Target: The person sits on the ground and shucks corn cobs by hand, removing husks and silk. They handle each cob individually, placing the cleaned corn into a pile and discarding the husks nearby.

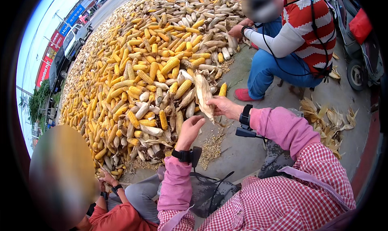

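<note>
My right hand [225, 107] grips an ear of corn in a dry, pale husk [202, 93]. The ear stands tilted, its narrow end pointing down toward me. Just left of that lower end is my left hand [189, 131], with bent fingers and nothing in its grasp. A small gap shows between those fingers and the husk. Beyond both hands spreads a large heap of corn ears [133, 79], bare yellow cobs mixed with husked ones. One bare yellow cob [223, 89] lies on the concrete beside the heap, just past my right hand.
Loose kernels [211, 149] are scattered on the concrete before me. Torn husks [330, 122] lie at right. A person in a striped top [309, 31] squats at upper right, near a wheeled vehicle [357, 70]. Another person in a red top [118, 217] sits close on my left.
</note>
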